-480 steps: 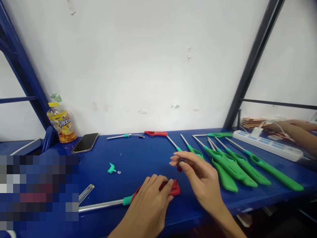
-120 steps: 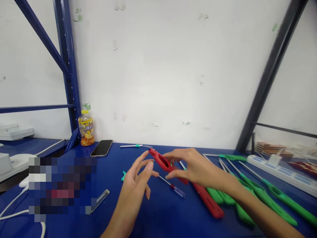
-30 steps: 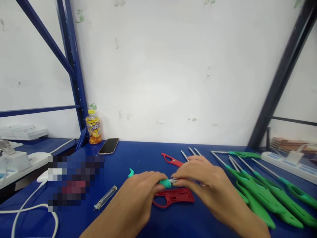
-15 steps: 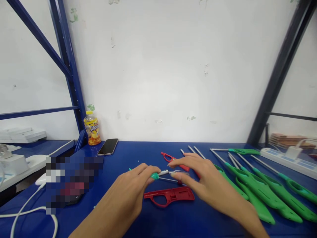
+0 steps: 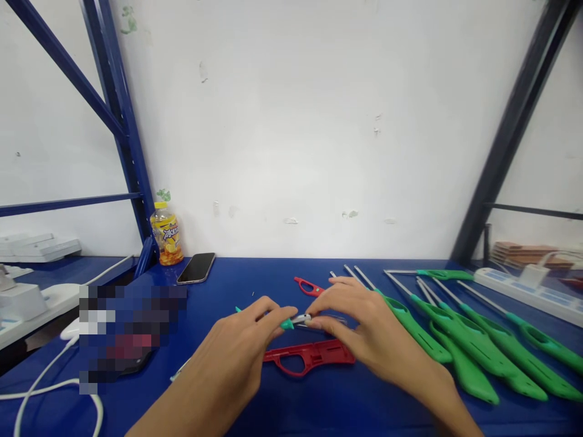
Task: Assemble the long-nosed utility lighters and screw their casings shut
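My left hand is closed around a teal plastic piece with a small metallic part at its right end. The thumb and fingertips of my right hand pinch that metallic part, just right of the teal piece. Below the hands lies a red lighter shell half with a trigger loop, its inside facing up. Another red piece with a loop lies behind, partly covered by my right hand. Thin metal rods and wire show by the right fingertips.
Several green long-necked lighters lie on the right of the blue table. A white power strip is behind them. At left stand a yellow-capped bottle, a phone lying flat, and white cables.
My right hand has moved left, and its fingertips have closed on the metallic part at the teal piece. My left hand keeps its hold. The view has shifted slightly.
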A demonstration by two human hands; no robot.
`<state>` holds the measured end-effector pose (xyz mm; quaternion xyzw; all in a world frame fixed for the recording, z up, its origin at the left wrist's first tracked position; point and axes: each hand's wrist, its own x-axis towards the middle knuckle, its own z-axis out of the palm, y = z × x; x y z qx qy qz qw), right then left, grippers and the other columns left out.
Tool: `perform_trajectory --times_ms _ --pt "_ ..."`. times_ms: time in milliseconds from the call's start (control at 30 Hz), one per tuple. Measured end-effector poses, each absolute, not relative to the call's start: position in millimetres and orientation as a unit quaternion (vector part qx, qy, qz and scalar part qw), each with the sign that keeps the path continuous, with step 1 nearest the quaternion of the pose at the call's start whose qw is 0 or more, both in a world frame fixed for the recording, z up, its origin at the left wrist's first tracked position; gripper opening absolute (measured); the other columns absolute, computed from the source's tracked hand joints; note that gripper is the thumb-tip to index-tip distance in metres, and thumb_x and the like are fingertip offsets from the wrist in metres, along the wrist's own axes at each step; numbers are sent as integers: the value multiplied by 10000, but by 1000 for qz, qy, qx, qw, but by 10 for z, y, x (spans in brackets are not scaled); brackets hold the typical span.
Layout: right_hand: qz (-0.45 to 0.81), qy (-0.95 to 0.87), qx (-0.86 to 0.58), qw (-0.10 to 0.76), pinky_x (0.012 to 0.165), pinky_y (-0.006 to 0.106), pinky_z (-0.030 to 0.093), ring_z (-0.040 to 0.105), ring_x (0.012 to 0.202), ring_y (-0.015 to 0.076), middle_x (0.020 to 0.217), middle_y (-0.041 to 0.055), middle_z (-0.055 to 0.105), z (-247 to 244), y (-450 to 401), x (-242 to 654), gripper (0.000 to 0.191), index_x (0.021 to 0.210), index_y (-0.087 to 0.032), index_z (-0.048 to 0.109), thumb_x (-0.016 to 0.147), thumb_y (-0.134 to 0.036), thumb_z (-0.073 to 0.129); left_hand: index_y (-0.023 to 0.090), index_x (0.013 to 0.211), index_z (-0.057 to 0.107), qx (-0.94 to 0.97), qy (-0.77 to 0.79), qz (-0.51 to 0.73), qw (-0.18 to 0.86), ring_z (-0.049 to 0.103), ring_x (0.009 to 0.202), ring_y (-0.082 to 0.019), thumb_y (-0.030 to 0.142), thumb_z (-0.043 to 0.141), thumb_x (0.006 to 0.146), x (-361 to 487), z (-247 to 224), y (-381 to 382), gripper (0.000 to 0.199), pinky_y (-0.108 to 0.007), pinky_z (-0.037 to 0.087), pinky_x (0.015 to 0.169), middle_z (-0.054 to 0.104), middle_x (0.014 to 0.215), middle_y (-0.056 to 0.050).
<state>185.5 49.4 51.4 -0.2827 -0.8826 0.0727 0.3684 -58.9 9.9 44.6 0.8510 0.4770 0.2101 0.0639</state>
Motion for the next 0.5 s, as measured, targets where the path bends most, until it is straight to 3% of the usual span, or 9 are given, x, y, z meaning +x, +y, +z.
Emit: perform_trajectory --times_ms 267,367,433,500 --pt "66 -889 -272 363 1213 409 331 729 877 146 963 -87 812 517 508 1847 73 995 -285 731 1044 -243 698 294 1463 615 862 464 191 63 731 958 -231 -37 340 876 -621 444 92 728 -327 573 863 713 1233 -78" --pt "85 -890 -302 330 1181 416 388 735 1028 200 1076 -42 824 478 499 1854 93 1080 -306 765 1054 -332 680 310 1444 616 866 462 186 55 726 968 -233 -39 350 871 -649 400 102 722 -324 562 874 723 1188 -66" --pt "99 -884 -339 306 1113 403 459 691 1198 249 1224 -12 799 456 489 1883 227 1221 -337 752 1041 -452 673 306 1377 645 865 465 179 54 729 984 -245 -16 361 896 -678 377 119 645 -333 557 883 729 1184 -65" --pt "115 -875 -378 280 1039 390 507 666 1249 275 1287 -9 776 450 480 1928 401 1361 -381 693 999 -555 694 292 1319 659 863 472 173 57 733 973 -255 27 362 942 -723 371 134 548 -344 552 881 732 1175 -70"
